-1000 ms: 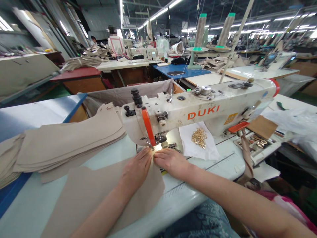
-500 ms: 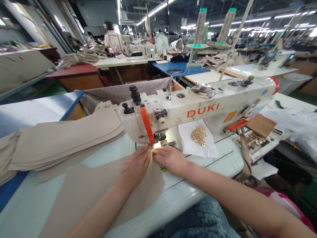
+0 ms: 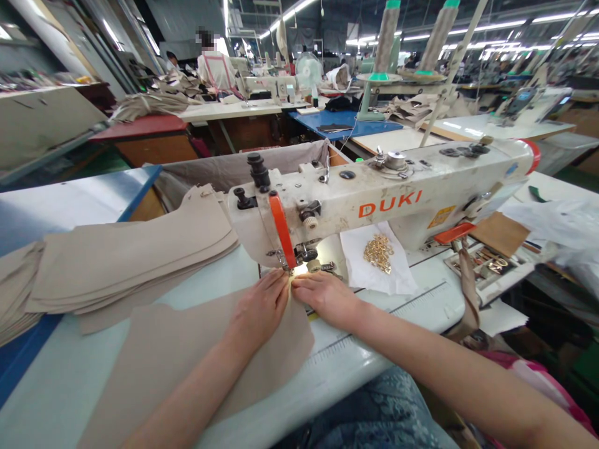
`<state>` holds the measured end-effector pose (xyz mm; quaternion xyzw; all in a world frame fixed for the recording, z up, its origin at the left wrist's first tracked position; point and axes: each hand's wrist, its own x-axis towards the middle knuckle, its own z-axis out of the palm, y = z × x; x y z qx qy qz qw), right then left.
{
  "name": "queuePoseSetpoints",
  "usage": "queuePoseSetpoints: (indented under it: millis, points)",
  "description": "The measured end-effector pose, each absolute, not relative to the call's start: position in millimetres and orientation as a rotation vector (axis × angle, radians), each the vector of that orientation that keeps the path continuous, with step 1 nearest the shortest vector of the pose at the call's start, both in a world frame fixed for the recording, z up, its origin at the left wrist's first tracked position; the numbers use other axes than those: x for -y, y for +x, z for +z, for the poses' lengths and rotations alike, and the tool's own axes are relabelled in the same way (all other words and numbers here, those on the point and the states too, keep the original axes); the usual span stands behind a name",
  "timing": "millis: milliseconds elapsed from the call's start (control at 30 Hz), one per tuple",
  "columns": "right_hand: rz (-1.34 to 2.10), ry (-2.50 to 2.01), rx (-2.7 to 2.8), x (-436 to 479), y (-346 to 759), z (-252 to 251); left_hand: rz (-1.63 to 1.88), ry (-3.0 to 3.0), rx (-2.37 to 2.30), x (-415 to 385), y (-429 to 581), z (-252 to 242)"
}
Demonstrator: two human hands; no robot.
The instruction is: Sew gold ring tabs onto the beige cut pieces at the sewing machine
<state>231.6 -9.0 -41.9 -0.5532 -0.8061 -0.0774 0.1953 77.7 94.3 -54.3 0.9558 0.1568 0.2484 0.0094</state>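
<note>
A flat beige fabric piece [image 3: 187, 330] spreads over the pale sewing table, partly covered by my left arm. Its upper end runs under the needle area of a white sewing machine [image 3: 337, 199], lit by a small lamp. My left hand [image 3: 262, 305] presses the fabric just left of the needle, fingers together and thumb tucked in by the edge. To the right of the needle my right hand [image 3: 325, 299] has its fingers bent and pinched at the fabric's edge. The fingertips of both hands nearly meet below the orange guard [image 3: 281, 231], and the stitching point is hidden.
A stack of cut beige pieces [image 3: 131, 262] lies at the left. Gold metal rings [image 3: 379, 251] rest on a white cloth [image 3: 401, 274] beneath the machine arm. A parts tray [image 3: 486, 265] stands at the right. Thread cones [image 3: 387, 43] rise behind, and a person [image 3: 218, 72] sits farther back.
The view has shifted slightly, so the machine sits a little farther right in the picture. Both hands keep their hold beside the needle; any fabric movement is too small to tell.
</note>
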Motion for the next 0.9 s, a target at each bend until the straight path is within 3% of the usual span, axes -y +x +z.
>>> queuePoseSetpoints:
  millis: [533, 900]
  points:
    - [-0.154, -1.572, 2.279, 8, 233, -40, 0.733, 2.914, -0.534, -93, 81, -49]
    - [-0.174, -1.394, 2.386, 46, 195, -42, 0.751, 2.930, -0.645, -43, 19, -51]
